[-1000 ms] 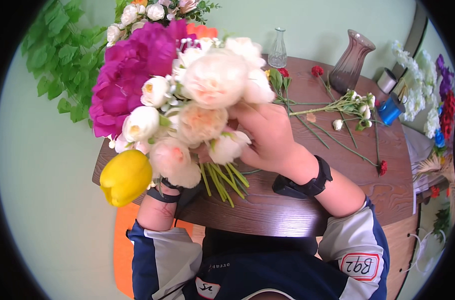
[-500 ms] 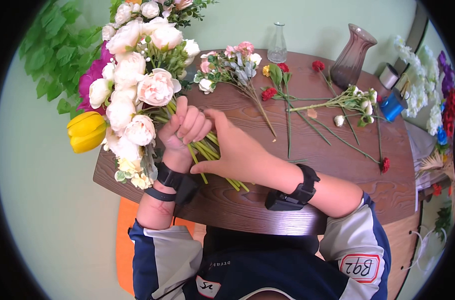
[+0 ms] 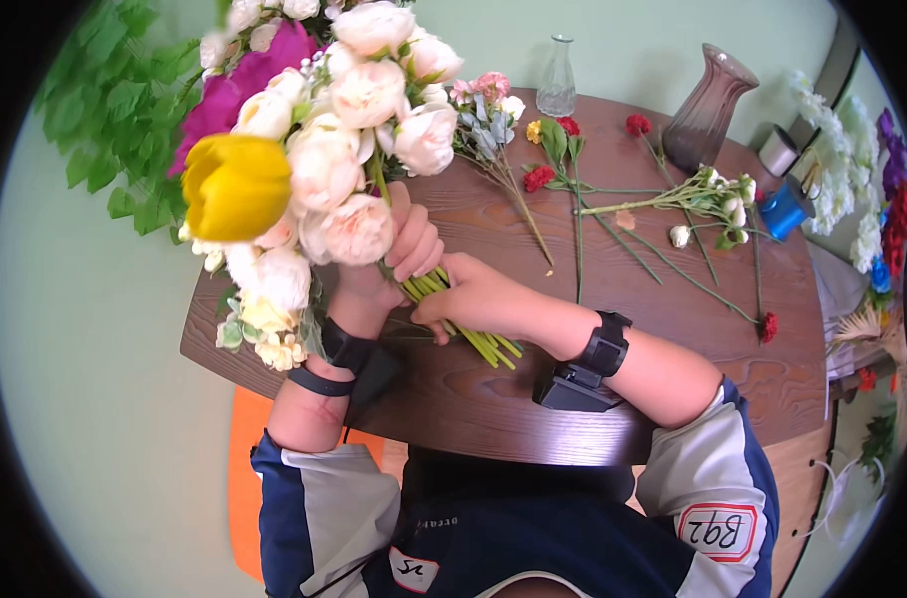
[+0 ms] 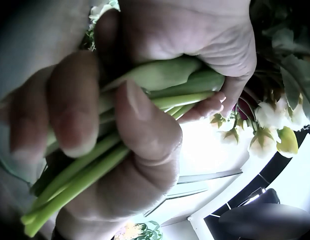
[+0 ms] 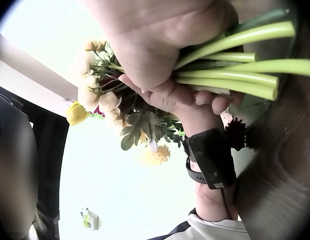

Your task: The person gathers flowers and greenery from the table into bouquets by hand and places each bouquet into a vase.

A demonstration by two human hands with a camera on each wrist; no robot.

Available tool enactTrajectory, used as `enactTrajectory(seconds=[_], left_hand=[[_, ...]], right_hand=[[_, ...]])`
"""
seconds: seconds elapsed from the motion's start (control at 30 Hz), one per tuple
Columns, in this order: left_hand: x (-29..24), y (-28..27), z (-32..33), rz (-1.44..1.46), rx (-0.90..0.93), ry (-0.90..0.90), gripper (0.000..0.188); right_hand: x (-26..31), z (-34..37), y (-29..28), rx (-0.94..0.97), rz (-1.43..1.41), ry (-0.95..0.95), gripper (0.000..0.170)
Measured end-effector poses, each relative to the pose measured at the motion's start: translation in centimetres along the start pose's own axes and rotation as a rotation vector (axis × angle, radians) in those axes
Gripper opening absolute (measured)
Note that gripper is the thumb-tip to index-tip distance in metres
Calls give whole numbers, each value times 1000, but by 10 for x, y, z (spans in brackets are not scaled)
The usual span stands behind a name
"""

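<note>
A large bouquet [image 3: 329, 164] of white and pale pink peonies leans to the left above the table, with a yellow tulip [image 3: 236, 187] and a magenta flower [image 3: 239, 95] among them. My left hand [image 3: 414, 242] grips its green stems just below the blooms. Lower down, my right hand [image 3: 481, 297] holds the same bundle, touching the left hand. Thumb and fingers of the right hand lie round the stems [image 4: 77, 177] in the left wrist view. Cut stem ends [image 5: 275, 67] stick out past the right hand in the right wrist view.
Pink flowers on a thin brown stem [image 3: 518, 199], red carnations [image 3: 539, 178] and a white spray [image 3: 718, 204] lie on the dark wooden table [image 3: 453, 424]. Behind stand a clear glass vase [image 3: 558, 85], a purple-tinted vase [image 3: 710, 110] and a blue ribbon spool [image 3: 784, 211].
The bouquet has swung from upright in front of me down to the left, then a little back right. My right hand has moved from among the blooms down to the stems.
</note>
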State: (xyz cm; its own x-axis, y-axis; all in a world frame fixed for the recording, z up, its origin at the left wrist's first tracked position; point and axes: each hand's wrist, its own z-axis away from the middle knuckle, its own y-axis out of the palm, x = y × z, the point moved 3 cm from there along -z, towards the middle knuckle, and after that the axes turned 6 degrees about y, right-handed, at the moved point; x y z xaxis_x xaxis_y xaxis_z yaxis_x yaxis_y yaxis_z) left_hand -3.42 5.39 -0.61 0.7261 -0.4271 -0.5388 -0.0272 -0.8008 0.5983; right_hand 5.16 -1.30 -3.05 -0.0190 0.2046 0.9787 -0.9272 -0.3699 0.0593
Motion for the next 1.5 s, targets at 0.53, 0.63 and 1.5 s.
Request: enactTrajectory(seconds=[0.53, 0.63, 1.5], left_hand=[[8, 5, 1, 97, -37, -17, 21], [5, 11, -1, 79, 28, 42, 22], [-87, -14, -5, -36, 82, 288, 18]], right_hand=[[12, 9, 2, -54, 76, 193, 29], [11, 8, 2, -112, 201, 137, 30], [10, 18, -31, -24, 1260, 120, 14]])
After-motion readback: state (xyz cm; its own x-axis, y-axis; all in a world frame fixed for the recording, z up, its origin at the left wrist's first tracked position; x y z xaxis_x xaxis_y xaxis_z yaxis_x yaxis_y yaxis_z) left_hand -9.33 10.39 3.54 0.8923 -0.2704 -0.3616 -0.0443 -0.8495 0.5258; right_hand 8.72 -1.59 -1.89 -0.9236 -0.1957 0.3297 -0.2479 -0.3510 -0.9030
